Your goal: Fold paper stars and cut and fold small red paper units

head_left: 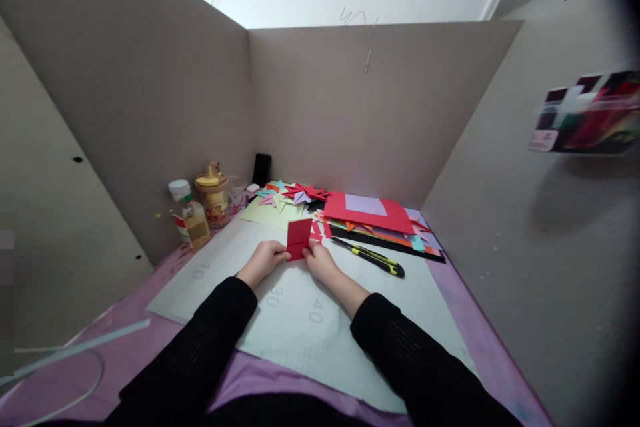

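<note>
Your black sleeves (210, 340) reached over the pale cutting mat (300, 327) on the pink surface (465, 307). Your left hand (263, 260) and right hand (321, 261) each pinched a lower corner of the folded red paper (299, 238), held upright between them above the mat. Just right lay a yellow-and-black cutter (374, 257), near stacked coloured sheets (370, 213); two bottles (200, 210) stood left

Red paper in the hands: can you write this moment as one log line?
hands: left hand and right hand both pinch red paper | paper: folded, held above white mat | nearby: utility knife right, untouched
</note>
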`<action>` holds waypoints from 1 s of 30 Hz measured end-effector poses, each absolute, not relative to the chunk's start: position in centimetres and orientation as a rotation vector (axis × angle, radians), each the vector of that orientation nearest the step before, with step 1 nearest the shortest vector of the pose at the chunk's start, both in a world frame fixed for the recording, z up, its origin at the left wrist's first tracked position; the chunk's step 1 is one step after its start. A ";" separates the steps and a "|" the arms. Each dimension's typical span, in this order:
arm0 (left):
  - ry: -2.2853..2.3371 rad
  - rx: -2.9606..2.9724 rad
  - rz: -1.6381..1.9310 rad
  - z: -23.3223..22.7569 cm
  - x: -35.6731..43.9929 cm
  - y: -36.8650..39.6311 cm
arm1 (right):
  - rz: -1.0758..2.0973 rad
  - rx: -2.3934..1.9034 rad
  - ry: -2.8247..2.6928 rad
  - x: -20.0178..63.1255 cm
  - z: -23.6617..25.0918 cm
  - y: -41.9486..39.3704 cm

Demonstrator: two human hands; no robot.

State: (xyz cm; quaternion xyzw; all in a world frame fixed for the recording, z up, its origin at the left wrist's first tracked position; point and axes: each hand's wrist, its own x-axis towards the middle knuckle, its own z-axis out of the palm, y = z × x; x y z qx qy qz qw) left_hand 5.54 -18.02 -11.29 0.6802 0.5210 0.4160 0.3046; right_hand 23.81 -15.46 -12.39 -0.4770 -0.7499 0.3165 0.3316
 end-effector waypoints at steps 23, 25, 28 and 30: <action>1.456 2.149 0.902 -11.1 5.7 -18.3 | 1.349 -1.048 -1.315 22.7 -11.2 -15.8; 1.469 2.154 0.906 -11.2 5.7 -18.2 | 1.322 -1.031 -1.372 22.7 -11.3 -15.8; 1.516 2.156 0.917 -11.4 5.7 -18.2 | 1.237 -1.013 -1.480 23.1 -11.8 -15.7; 1.534 2.154 0.914 -11.3 5.7 -18.2 | 1.134 -1.034 -1.565 23.6 -12.2 -15.4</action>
